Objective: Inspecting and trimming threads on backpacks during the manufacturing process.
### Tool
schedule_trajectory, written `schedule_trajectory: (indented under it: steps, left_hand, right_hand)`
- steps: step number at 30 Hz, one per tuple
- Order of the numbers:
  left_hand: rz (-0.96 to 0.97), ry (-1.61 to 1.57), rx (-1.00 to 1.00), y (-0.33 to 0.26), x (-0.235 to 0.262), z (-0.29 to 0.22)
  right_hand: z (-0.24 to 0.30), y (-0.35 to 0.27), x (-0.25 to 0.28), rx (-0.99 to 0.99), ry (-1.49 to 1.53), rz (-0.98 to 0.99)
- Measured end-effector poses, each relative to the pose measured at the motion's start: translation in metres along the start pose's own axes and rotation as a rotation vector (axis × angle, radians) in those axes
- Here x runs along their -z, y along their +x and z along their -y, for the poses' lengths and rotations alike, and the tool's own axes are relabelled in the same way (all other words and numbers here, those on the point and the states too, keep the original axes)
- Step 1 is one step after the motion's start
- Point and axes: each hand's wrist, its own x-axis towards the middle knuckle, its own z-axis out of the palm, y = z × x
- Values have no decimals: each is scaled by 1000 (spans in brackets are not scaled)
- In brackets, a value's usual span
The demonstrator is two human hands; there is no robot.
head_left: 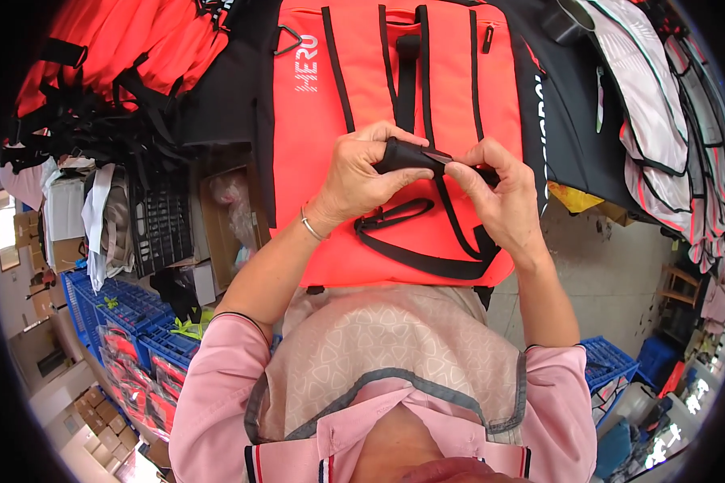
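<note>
One black rolled fabric piece [404, 155] sits raised over the middle of the coral-red backpack [304, 173], between the person's two hands. The left hand [361, 167] has thumb and fingers clamped around its left side, a grip that seems meant to steady it while leaving the right end exposed. At that end, the right hand [503, 193] has thumb and forefinger pinched together on a small pointed tool [436, 157], perhaps snips; holding it close to the tip probably gives finer control. How the other right fingers close on its dark end, I cannot tell. Beneath, the backpack lies flat with its shoulder straps [362, 72] facing up, which likely leaves the black webbing [423, 259] within reach; a loop of it trails across the near part. The near edge meets the person's patterned beige apron [395, 326], so the bag is close to the body. Farther out, coral-red bags [149, 44] are heaped at far left, and pale panels with black binding [640, 88] are gathered at far right, beside a dark cup-shaped container [566, 24]. Blue crates [109, 299] stand lower, near left.
</note>
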Motion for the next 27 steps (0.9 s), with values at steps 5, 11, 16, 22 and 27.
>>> schedule_trajectory:
  steps: [5,11,16,22,27]
  left_hand:
    - [-3,5,23,1,0,1]
    - [14,3,35,0,1,4]
    - [23,41,42,0,-1,6]
    - [130,150,-20,-21,5,2]
    - [190,537,-28,-87,19,-17]
  right_hand:
    - [3,2,0,-95,183,14]
    - [4,4,0,-152,199,-51]
    - [0,7,0,-40,74,33]
    - [-13,4,10,-125,304,-185]
    - [-29,-4,14,-201,295,-261]
